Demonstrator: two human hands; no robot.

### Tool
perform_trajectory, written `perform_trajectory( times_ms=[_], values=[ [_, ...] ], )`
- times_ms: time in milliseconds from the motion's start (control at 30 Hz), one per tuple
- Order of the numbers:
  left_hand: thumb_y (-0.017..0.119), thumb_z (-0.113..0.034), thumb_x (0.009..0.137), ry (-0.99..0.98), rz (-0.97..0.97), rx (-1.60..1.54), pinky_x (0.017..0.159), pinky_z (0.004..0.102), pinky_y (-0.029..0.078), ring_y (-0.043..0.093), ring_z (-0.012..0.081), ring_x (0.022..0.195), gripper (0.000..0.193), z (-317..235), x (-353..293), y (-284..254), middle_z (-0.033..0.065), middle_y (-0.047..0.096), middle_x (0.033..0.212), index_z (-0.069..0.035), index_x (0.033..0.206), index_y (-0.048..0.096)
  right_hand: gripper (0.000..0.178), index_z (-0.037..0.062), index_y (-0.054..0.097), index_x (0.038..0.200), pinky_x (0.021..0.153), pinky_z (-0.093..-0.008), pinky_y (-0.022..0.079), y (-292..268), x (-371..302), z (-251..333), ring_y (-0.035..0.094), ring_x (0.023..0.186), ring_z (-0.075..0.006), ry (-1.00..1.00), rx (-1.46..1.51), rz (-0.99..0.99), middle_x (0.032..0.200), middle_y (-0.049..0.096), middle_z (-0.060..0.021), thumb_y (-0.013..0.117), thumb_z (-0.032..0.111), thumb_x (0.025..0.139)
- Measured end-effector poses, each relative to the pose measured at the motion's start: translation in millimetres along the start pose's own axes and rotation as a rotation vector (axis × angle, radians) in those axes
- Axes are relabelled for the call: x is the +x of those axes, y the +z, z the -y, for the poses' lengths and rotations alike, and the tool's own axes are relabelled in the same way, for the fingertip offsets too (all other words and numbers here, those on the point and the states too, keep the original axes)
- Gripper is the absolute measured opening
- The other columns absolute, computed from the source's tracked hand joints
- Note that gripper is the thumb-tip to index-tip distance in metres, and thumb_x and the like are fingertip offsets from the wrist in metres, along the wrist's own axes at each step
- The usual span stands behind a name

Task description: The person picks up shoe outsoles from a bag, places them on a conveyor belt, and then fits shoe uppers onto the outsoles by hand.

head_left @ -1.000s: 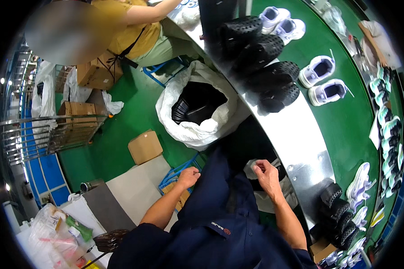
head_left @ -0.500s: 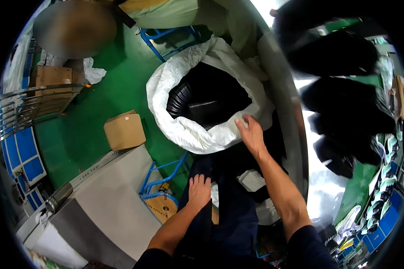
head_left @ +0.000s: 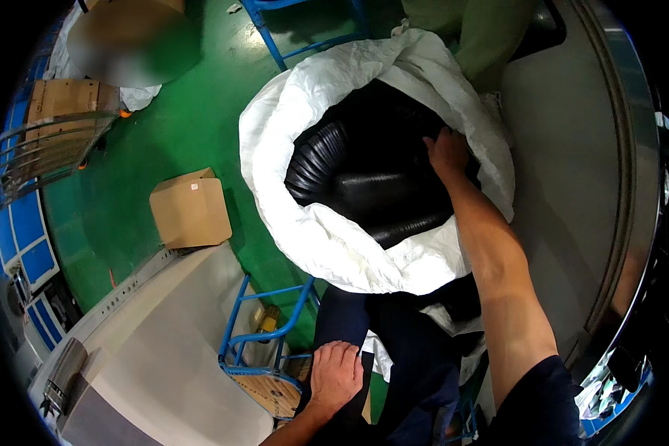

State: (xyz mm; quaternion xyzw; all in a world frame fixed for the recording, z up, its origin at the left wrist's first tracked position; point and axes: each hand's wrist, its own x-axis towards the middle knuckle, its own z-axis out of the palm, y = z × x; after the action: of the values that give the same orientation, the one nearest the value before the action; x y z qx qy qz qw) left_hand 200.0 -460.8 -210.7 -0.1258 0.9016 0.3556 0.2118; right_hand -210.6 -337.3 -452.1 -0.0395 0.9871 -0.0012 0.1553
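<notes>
A big white sack [head_left: 327, 245] stands open on the green floor in front of me, filled with black ribbed shoe soles [head_left: 364, 182]. My right hand [head_left: 446, 152] reaches into the sack at its far right side, fingers curled down onto the black soles; whether it grips one is hidden. My left hand [head_left: 336, 375] rests flat on my dark blue trouser leg, holding nothing.
A grey metal conveyor edge [head_left: 572, 186] runs along the right. A blue-framed stool [head_left: 264, 349] stands by my left leg, beside a grey machine cover [head_left: 163, 349]. A cardboard box [head_left: 191, 210] lies on the floor; another person [head_left: 126, 44] stands at the upper left.
My head has leaned closer over the sack. My right hand moved from the sack's near rim deeper inside onto the black soles. My left hand stays on my thigh.
</notes>
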Motion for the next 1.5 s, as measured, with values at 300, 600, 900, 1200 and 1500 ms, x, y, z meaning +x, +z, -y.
perform_trajectory(
  times_ms=[300,600,900,1200,1500],
  values=[
    [0.066,-0.011,0.080,0.014,-0.027,0.016,0.090,0.0445,0.045,0.059,0.0325,0.102,0.024,-7,-7,3,0.0132,0.063,0.102,-0.002,0.102,0.063,0.044,-0.0048,0.061,0.123,0.092,-0.0445,0.051,-59,-17,-25,0.062,0.109,-0.0361,-0.067,0.418,0.209,0.118,0.065,-0.0221,0.065,0.030,0.096],
    [0.076,-0.040,0.087,-0.266,0.037,-1.485,0.116,0.0379,0.029,0.040,0.0234,0.140,0.087,-79,58,-58,0.0182,0.043,0.150,0.003,0.150,0.033,0.028,0.0025,0.063,0.117,0.089,-0.0357,0.053,-204,-235,-16,0.065,0.097,-0.0185,0.325,2.020,0.826,0.109,0.068,-0.0053,0.061,0.022,0.097],
    [0.082,-0.020,0.080,-0.027,0.253,-1.546,0.050,0.0195,0.043,0.053,0.0057,0.063,0.083,-192,43,-163,0.0120,0.061,0.118,-0.002,0.149,0.038,0.025,0.0055,0.066,0.106,0.067,-0.0313,0.055,-363,-349,-32,0.069,0.081,-0.0190,0.320,1.646,1.050,0.089,0.070,-0.0086,0.060,0.028,0.097],
    [0.083,-0.018,0.073,0.264,0.380,-1.149,0.106,0.0372,0.039,0.052,0.0242,0.122,0.083,-246,32,-220,0.0167,0.053,0.134,-0.004,0.143,0.042,0.017,0.0042,0.066,0.098,0.056,-0.0296,0.057,-400,-366,-90,0.070,0.071,-0.0197,0.177,1.374,1.152,0.083,0.070,-0.0106,0.054,0.015,0.095],
    [0.091,-0.025,0.064,0.832,0.130,-0.435,0.110,0.0434,0.039,0.049,0.0371,0.130,0.085,-287,29,-255,0.0208,0.051,0.137,-0.004,0.136,0.050,0.046,0.0064,0.052,0.136,0.087,-0.0345,0.054,-476,-388,-99,0.065,0.096,-0.0176,0.393,2.156,0.080,0.110,0.066,-0.0071,0.067,0.016,0.093]
  ],
)
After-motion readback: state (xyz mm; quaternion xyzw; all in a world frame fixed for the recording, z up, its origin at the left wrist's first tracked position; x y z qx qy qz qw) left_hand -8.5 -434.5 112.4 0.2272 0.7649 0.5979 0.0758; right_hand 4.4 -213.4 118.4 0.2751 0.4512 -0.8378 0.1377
